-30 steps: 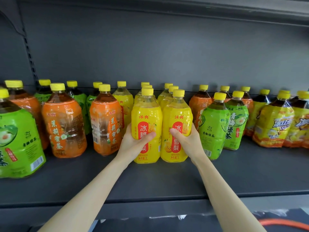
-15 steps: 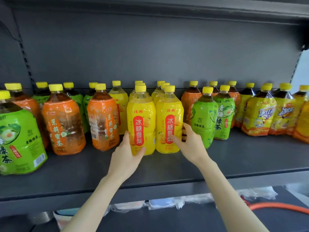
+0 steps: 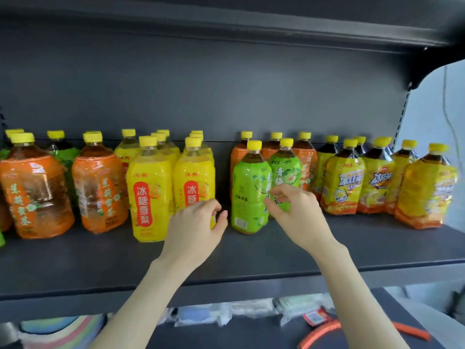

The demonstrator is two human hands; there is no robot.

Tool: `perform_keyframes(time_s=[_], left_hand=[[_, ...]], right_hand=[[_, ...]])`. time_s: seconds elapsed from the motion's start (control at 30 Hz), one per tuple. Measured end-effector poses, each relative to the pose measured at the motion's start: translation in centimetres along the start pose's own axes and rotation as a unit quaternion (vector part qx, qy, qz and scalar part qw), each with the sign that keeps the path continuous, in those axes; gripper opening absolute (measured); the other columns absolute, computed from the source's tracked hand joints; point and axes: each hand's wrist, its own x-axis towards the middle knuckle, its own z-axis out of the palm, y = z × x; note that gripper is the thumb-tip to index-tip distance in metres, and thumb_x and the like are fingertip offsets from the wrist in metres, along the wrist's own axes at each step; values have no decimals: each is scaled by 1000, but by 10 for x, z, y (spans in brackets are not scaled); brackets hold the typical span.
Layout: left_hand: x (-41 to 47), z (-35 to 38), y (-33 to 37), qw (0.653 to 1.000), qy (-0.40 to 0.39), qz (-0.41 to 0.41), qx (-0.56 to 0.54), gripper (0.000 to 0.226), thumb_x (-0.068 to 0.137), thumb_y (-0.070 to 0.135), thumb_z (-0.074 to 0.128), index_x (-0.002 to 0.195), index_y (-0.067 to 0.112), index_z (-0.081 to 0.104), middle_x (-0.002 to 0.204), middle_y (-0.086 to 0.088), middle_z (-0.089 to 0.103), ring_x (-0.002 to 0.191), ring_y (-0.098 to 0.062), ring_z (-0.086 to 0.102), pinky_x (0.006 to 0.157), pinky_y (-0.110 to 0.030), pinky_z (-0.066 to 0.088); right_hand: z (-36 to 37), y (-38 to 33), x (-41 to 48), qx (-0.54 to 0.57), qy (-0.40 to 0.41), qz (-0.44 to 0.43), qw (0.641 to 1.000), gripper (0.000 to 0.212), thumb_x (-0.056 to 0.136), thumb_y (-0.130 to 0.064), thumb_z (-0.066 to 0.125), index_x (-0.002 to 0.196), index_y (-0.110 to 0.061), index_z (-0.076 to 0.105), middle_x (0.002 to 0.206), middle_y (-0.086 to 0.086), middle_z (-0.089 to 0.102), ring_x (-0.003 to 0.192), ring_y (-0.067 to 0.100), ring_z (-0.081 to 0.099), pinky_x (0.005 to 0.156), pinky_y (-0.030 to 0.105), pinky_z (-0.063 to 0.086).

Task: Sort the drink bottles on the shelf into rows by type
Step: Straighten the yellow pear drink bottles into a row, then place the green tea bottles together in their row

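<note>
Left hand (image 3: 195, 227) loose, fingers curled, holding nothing, just before a yellow pear-drink bottle (image 3: 193, 183). Right hand (image 3: 293, 211) fingers spread against two green-tea bottles (image 3: 247, 195), grip uncertain. Both stood on the shelf (image 3: 251, 258); orange bottles (image 3: 99, 186) left, iced-tea bottles (image 3: 343, 183) right.

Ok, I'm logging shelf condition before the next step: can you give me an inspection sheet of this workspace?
Surface: dark grey shelf, front strip bare.
Job's things: orange-label bottles left; yellow pear-drink bottles centre; two green-label bottles right of centre, more orange ones behind; yellow iced-tea bottles far right.
Clutter: nothing seen on the shelf.
Hands: left hand open, in front of a pear-drink bottle; right hand open, at the green bottles; contact unclear.
Cables: thin cord on right wall.
Surroundings: packets and orange hose below.
</note>
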Motion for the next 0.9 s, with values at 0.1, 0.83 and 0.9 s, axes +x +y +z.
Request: perform_keyframes(time_s=[0.1, 0.83, 0.9], left_hand=[[-2, 32, 34, 999, -4, -35, -23, 14, 86, 29, 62, 86, 16, 66, 78, 3, 70, 68, -16, 66, 54, -35, 54], [80, 142, 51, 926, 116, -263, -244, 97, 65, 49, 79, 141, 24, 24, 134, 2, 45, 120, -14, 48, 97, -40, 48], [78, 144, 48, 921, 115, -262, -264, 97, 63, 53, 78, 140, 29, 24, 134, 5, 45, 120, -13, 48, 97, -41, 49]], right_hand=[[-23, 36, -5, 6, -13, -12, 1000, 24, 89, -31, 62, 106, -14, 67, 106, 2, 69, 94, 25, 65, 77, 43, 53], [7, 127, 105, 184, -56, 72, 979, 86, 70, -57, 72, 135, -19, 32, 125, 1, 57, 108, 18, 59, 91, 41, 52], [13, 132, 106, 231, -78, 78, 967, 86, 73, -53, 72, 139, -29, 23, 124, -2, 60, 107, 18, 63, 91, 46, 53]])
